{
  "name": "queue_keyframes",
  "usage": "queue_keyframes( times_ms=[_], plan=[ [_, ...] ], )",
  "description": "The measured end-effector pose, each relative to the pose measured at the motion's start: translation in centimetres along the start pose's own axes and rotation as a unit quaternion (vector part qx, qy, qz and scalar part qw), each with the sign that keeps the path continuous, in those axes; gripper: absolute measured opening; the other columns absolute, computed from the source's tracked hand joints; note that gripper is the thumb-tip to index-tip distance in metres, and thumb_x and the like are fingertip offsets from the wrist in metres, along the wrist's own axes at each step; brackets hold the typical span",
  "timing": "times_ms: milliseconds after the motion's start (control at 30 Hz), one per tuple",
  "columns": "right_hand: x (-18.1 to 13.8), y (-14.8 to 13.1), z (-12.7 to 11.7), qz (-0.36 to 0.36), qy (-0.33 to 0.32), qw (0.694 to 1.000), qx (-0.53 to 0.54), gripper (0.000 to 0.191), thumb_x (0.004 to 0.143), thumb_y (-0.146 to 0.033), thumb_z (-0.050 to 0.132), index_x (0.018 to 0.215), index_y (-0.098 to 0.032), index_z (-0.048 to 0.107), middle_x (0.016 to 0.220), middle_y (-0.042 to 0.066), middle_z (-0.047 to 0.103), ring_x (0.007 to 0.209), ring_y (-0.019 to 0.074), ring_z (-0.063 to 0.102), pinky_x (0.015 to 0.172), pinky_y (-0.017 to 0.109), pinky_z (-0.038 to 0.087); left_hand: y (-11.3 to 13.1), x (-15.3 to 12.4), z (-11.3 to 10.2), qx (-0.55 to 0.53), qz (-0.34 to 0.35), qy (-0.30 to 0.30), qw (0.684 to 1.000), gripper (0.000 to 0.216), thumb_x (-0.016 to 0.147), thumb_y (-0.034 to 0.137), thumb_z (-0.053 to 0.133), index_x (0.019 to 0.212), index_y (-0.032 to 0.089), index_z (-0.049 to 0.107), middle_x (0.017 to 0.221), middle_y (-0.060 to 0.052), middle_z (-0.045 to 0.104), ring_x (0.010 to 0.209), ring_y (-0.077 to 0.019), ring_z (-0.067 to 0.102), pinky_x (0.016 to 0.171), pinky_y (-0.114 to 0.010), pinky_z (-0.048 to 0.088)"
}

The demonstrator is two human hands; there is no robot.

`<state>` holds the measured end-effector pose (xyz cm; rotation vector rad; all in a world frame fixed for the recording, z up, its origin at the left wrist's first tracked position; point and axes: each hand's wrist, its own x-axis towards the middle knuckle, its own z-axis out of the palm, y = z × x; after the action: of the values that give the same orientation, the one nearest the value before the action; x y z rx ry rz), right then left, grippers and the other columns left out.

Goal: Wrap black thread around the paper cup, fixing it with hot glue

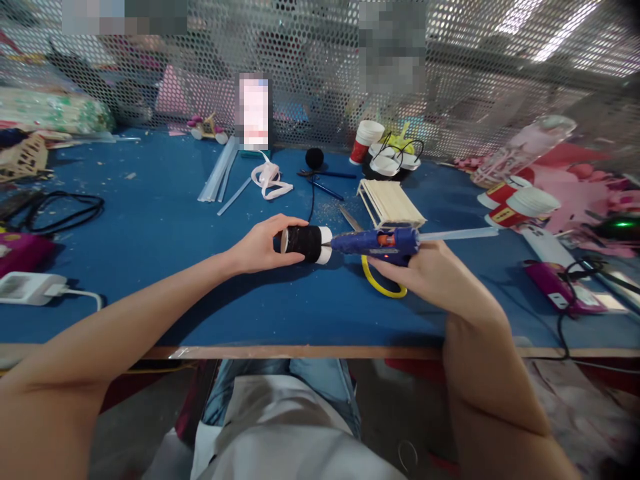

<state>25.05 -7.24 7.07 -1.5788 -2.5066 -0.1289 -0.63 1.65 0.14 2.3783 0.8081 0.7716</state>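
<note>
My left hand grips a small paper cup lying on its side, most of its wall wrapped in black yarn. A white band shows at its right end. In my right hand is a blue hot glue gun, its nozzle touching or very close to that white band. A clear glue stick sticks out of the gun's back. Under the gun lie scissors with a yellow handle, partly hidden. From the cup a black strand runs back toward a black yarn ball.
A small wooden stick frame stands beyond the gun. Glue sticks, a white ribbon and blue pens lie farther back. Paper cups are at right, a white charger at left. Perforated metal mesh closes the back.
</note>
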Motion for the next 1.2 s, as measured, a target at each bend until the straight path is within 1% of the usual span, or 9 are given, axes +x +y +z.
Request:
queue_keyframes(
  times_ms=[67,167,267,333,533,700,900,1067,1200],
  plan=[
    [-0.1,-0.1,0.0,0.01,-0.005,1.0,0.014,0.034,0.084,-0.029,0.042,0.06,-0.016,0.062,0.043,0.0,0.042,0.045,0.013,0.04,0.048,0.029,0.028,0.0,0.0,0.0,0.002,-0.002,0.001,1.0,0.051,0.072,0.035,0.063,0.119,0.021,0.048,0.11,-0.007,0.055,0.097,-0.0206,0.055,0.085,-0.034,0.044],
    [0.0,-0.1,0.1,0.027,0.013,0.999,0.028,0.031,0.082,-0.029,0.044,0.059,-0.016,0.06,0.046,0.001,0.045,0.047,0.0134,0.043,0.05,0.029,0.031,0.0,0.0,0.0,0.0,0.001,-0.003,1.0,0.051,0.073,0.034,0.063,0.12,0.021,0.047,0.109,-0.007,0.055,0.096,-0.0207,0.055,0.084,-0.034,0.044],
    [0.1,-0.1,0.2,0.009,0.025,1.0,0.008,0.031,0.083,-0.029,0.041,0.061,-0.017,0.061,0.046,0.001,0.046,0.049,0.0148,0.045,0.05,0.029,0.031,0.0,0.0,-0.1,-0.001,0.01,-0.005,1.0,0.052,0.072,0.033,0.064,0.12,0.021,0.047,0.109,-0.008,0.055,0.097,-0.0212,0.055,0.085,-0.035,0.044],
    [-0.1,-0.1,0.2,0.006,0.023,1.0,0.005,0.032,0.083,-0.03,0.041,0.062,-0.018,0.061,0.046,0.001,0.047,0.05,0.0149,0.045,0.05,0.029,0.032,0.0,0.0,-0.1,0.003,0.01,-0.006,1.0,0.052,0.072,0.034,0.064,0.119,0.021,0.047,0.108,-0.007,0.055,0.097,-0.0213,0.055,0.084,-0.035,0.044],
    [-0.5,-0.1,0.3,0.027,-0.002,0.999,0.041,0.036,0.083,-0.034,0.043,0.053,-0.019,0.055,0.045,0.001,0.046,0.047,0.0141,0.044,0.051,0.029,0.034,0.1,0.0,-0.1,0.005,0.001,-0.004,1.0,0.051,0.072,0.032,0.064,0.119,0.021,0.047,0.108,-0.006,0.055,0.097,-0.0203,0.055,0.085,-0.033,0.044],
    [0.0,-0.1,0.0,0.027,0.02,0.998,0.047,0.028,0.081,-0.03,0.045,0.062,-0.018,0.062,0.047,0.0,0.045,0.05,0.016,0.047,0.051,0.03,0.033,0.2,0.0,-0.2,0.005,0.02,-0.011,1.0,0.051,0.072,0.03,0.064,0.119,0.02,0.047,0.11,-0.007,0.055,0.1,-0.0208,0.054,0.087,-0.033,0.043],
    [0.4,-0.2,0.0,0.02,0.039,0.998,0.055,0.024,0.08,-0.027,0.045,0.066,-0.018,0.063,0.048,0.0,0.046,0.056,0.0174,0.05,0.053,0.03,0.034,0.2,0.1,-0.3,0.009,0.045,-0.017,0.999,0.052,0.069,0.027,0.066,0.117,0.02,0.047,0.11,-0.007,0.055,0.1,-0.021,0.053,0.087,-0.033,0.043],
    [0.4,0.1,0.5,0.062,0.054,0.993,0.087,0.03,0.08,-0.033,0.049,0.053,-0.02,0.05,0.047,0.0,0.048,0.053,0.0155,0.05,0.049,0.028,0.034,0.2,0.1,-0.4,0.012,0.067,-0.016,0.998,0.053,0.067,0.025,0.067,0.116,0.02,0.047,0.111,-0.008,0.055,0.102,-0.0215,0.052,0.09,-0.035,0.042],
    [0.8,0.3,0.9,0.081,0.053,0.992,0.084,0.036,0.079,-0.036,0.051,0.048,-0.021,0.04,0.042,-0.001,0.045,0.049,0.0144,0.048,0.046,0.028,0.033,0.4,0.1,-0.5,0.013,0.077,-0.025,0.997,0.053,0.068,0.024,0.066,0.117,0.02,0.046,0.111,-0.008,0.054,0.103,-0.0218,0.052,0.09,-0.035,0.042]
  ],
)
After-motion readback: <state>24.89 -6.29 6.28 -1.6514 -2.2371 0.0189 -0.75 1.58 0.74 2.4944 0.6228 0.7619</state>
